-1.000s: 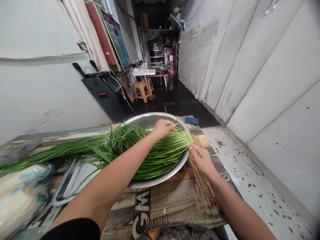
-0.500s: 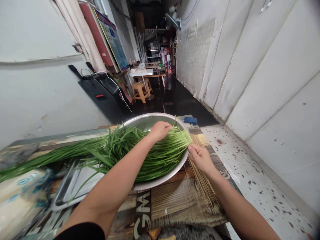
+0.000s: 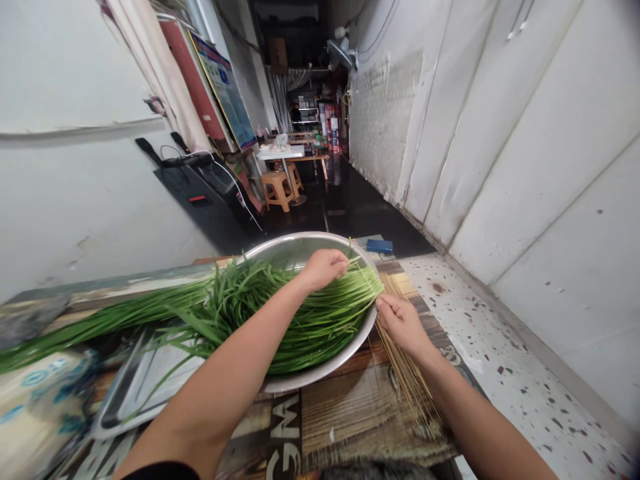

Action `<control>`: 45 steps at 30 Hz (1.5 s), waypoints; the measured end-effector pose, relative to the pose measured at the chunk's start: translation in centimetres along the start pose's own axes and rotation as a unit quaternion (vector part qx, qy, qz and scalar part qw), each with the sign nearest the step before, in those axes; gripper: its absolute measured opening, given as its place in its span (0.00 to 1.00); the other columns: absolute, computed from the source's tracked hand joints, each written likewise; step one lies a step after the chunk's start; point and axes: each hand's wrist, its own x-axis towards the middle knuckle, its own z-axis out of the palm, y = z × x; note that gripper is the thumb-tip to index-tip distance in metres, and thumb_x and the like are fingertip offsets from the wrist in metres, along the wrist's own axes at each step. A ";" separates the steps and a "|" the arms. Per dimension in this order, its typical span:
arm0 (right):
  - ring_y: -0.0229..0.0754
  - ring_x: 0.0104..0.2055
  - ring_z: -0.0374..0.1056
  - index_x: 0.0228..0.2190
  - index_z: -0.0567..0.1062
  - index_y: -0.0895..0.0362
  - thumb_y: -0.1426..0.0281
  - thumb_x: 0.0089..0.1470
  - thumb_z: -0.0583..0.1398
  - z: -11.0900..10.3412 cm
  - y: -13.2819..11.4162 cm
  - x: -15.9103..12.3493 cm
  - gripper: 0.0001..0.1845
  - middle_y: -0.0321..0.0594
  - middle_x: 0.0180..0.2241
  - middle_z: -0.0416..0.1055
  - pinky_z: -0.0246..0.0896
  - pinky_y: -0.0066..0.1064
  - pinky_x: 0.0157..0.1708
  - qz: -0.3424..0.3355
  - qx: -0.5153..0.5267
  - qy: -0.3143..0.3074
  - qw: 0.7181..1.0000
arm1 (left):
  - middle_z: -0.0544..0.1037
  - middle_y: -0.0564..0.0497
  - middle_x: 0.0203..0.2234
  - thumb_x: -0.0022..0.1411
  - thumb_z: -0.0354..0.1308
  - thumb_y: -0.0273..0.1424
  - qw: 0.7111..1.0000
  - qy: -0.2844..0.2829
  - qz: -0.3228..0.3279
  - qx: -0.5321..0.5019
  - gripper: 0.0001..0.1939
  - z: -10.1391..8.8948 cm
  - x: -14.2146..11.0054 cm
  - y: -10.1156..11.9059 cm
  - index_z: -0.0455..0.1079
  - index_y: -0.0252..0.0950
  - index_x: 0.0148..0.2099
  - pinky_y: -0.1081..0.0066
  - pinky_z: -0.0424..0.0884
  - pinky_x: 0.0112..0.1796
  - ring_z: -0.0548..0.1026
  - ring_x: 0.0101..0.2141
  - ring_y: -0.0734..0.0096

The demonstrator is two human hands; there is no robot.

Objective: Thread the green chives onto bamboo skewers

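A metal basin (image 3: 320, 381) holds a heap of garlic chives (image 3: 310, 333), their pale stem ends fanned against the right rim. Above the heap, my left hand (image 3: 326, 268) is closed, its fingertips pinching the upper stalks near the pale ends. My right hand (image 3: 400, 321) is closed too, thumb against forefinger, at the cut ends beside the basin's right rim. Whatever thin thing it pinches is too small to make out. Beneath and beside that hand, a bundle of thin wooden skewers (image 3: 407, 380) lies on the table.
More long chives (image 3: 125, 313) trail left over a metal tray (image 3: 113, 410). A plastic-wrapped white package (image 3: 40, 400) lies at the near left. A blue box (image 3: 379, 246) is at the table's far edge. Stools (image 3: 277, 190) and a white table (image 3: 281, 153) stand farther back.
The view has tilted up slightly, so the basin and table appear a little lower. My left hand has shifted slightly right along the stems; my right hand stays at the cut ends.
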 end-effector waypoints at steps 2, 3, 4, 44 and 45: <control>0.31 0.17 0.44 0.18 0.57 0.55 0.60 0.56 0.51 0.0 0.0 0.0 0.19 0.28 0.14 0.48 0.39 0.25 0.17 -0.003 -0.002 0.001 1.000 | 0.75 0.51 0.22 0.53 0.53 0.29 1.000 -0.003 -0.003 -0.010 0.07 0.2 -0.1 0.1 0.70 0.32 0.32 0.75 0.65 0.25 0.69 0.20 0.77; 0.31 0.17 0.44 0.18 0.56 0.55 0.60 0.56 0.51 0.0 0.0 0.0 0.19 0.28 0.14 0.48 0.39 0.25 0.17 -0.005 -0.002 0.001 1.000 | 0.75 0.51 0.22 0.53 0.53 0.29 1.000 -0.002 -0.002 -0.013 0.07 0.2 -0.1 0.2 0.71 0.32 0.32 0.75 0.65 0.25 0.69 0.20 0.77; 0.31 0.17 0.44 0.18 0.56 0.55 0.60 0.56 0.51 0.0 0.1 0.0 0.19 0.28 0.14 0.48 0.39 0.25 0.17 -0.007 -0.001 0.000 1.000 | 0.75 0.51 0.22 0.53 0.53 0.29 1.000 0.000 0.000 -0.017 0.07 0.2 -0.2 0.2 0.71 0.32 0.33 0.75 0.65 0.26 0.69 0.20 0.77; 0.31 0.17 0.44 0.18 0.56 0.55 0.61 0.56 0.51 -0.2 0.4 0.1 0.20 0.28 0.14 0.49 0.39 0.25 0.17 -0.010 -0.010 -0.005 1.000 | 0.78 0.49 0.25 0.52 0.56 0.25 0.998 0.034 -0.008 -0.053 0.08 0.6 -0.2 0.4 0.73 0.30 0.35 0.76 0.69 0.30 0.73 0.24 0.76; 0.31 0.17 0.44 0.18 0.56 0.55 0.61 0.56 0.51 -0.2 0.3 0.1 0.19 0.28 0.14 0.48 0.39 0.25 0.17 -0.010 -0.008 -0.005 1.000 | 0.78 0.49 0.25 0.52 0.56 0.25 0.998 0.033 -0.010 -0.053 0.08 0.6 -0.2 0.5 0.73 0.30 0.36 0.76 0.69 0.30 0.73 0.24 0.76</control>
